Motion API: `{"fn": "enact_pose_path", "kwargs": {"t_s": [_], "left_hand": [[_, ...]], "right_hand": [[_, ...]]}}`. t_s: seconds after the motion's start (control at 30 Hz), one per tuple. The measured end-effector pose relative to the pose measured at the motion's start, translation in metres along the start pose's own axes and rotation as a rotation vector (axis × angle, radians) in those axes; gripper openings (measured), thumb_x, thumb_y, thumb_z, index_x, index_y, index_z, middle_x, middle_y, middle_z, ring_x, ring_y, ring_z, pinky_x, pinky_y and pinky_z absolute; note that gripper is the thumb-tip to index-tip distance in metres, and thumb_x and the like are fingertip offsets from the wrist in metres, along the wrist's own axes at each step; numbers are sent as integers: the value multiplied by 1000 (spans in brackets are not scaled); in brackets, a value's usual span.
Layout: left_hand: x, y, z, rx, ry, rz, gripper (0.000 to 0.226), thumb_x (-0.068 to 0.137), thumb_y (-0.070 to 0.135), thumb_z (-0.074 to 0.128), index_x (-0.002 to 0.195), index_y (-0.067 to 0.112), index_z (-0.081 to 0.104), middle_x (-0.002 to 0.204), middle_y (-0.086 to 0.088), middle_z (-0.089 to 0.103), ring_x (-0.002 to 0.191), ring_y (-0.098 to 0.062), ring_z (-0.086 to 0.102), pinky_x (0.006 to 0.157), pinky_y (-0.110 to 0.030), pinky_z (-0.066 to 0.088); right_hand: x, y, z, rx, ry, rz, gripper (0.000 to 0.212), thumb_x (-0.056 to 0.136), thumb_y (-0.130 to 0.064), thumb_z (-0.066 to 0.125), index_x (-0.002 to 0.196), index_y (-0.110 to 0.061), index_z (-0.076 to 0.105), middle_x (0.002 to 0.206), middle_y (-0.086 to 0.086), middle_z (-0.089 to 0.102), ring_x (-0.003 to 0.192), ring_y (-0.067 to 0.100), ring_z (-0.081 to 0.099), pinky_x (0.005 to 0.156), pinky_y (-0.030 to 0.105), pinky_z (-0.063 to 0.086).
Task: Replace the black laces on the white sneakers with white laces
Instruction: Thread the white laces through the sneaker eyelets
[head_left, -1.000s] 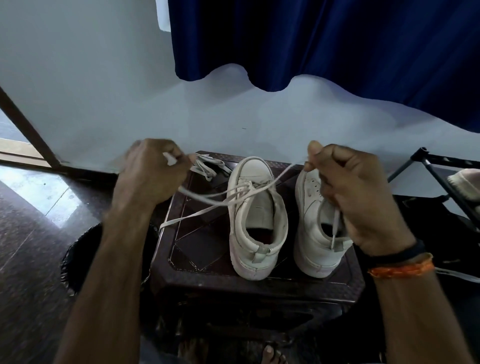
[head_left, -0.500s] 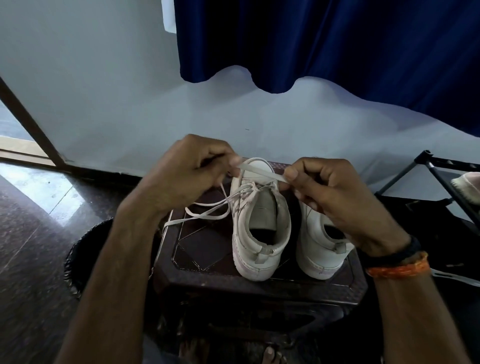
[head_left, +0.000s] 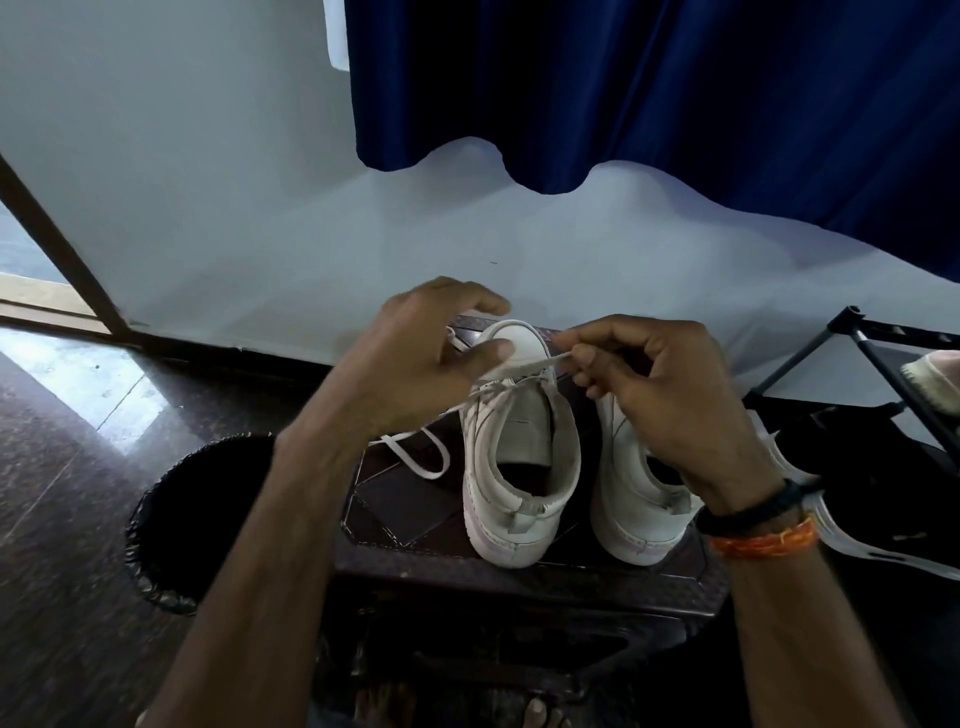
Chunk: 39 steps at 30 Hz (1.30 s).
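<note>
White laces (head_left: 511, 371) are threaded through the left sneaker (head_left: 519, 457), which is placed beside the right sneaker (head_left: 639, 499) on the dark bench (head_left: 519, 571). One lace end is pinched by the fingers (head_left: 584, 358) of the right hand (head_left: 670, 405). The left hand (head_left: 415, 364) is held over the other strand; whether it is gripped cannot be told.

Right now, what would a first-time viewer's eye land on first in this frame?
Most likely the two hands meeting over the left white sneaker at centre: the right hand pinches a white lace stretched across the shoe's tongue, and the left hand hovers at its other side. A second white sneaker stands beside it on the dark stool. Above, a deep blue curtain fills the upper right.
</note>
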<state>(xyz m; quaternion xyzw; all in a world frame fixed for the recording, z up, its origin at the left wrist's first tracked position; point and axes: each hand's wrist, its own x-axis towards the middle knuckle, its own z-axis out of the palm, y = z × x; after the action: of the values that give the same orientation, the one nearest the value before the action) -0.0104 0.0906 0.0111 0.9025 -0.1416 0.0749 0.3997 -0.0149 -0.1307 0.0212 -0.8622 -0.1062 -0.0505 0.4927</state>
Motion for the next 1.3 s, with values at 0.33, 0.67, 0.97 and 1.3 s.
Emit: {"fn": "enact_pose_path", "kwargs": {"t_s": [0.33, 0.67, 0.97, 1.3], "left_hand": [[5, 12, 26, -103, 72, 68, 9, 94, 16, 70, 87, 14, 76, 65, 10, 67, 60, -8, 62, 55, -19, 46], [10, 8, 55, -72, 46, -112, 6, 81, 16, 75, 77, 20, 78, 70, 6, 71, 69, -8, 65, 57, -22, 47], [8, 14, 67, -228, 35, -398, 7, 82, 16, 74, 81, 17, 81, 72, 5, 73, 70, -4, 66, 47, -8, 44], [8, 17, 72, -206, 27, -417, 7, 84, 17, 73, 83, 18, 80, 82, 1, 74, 84, -12, 68, 68, -22, 56]], "right_hand": [[-3, -1, 9, -17, 48, 22, 16, 89, -35, 77, 97, -26, 65, 79, -9, 78, 75, 14, 74, 76, 45, 60], [-8, -3, 18, -601, -4, 135, 22, 83, -49, 67, 83, -31, 80, 78, -6, 72, 84, 20, 66, 77, 39, 56], [1, 6, 9, -298, -79, 395, 20, 87, -9, 60, 77, -18, 76, 57, -2, 69, 45, 16, 65, 64, 28, 49], [3, 10, 8, -251, -143, 377, 20, 97, -14, 58, 88, -19, 75, 71, 0, 73, 42, 14, 63, 64, 26, 45]]}}
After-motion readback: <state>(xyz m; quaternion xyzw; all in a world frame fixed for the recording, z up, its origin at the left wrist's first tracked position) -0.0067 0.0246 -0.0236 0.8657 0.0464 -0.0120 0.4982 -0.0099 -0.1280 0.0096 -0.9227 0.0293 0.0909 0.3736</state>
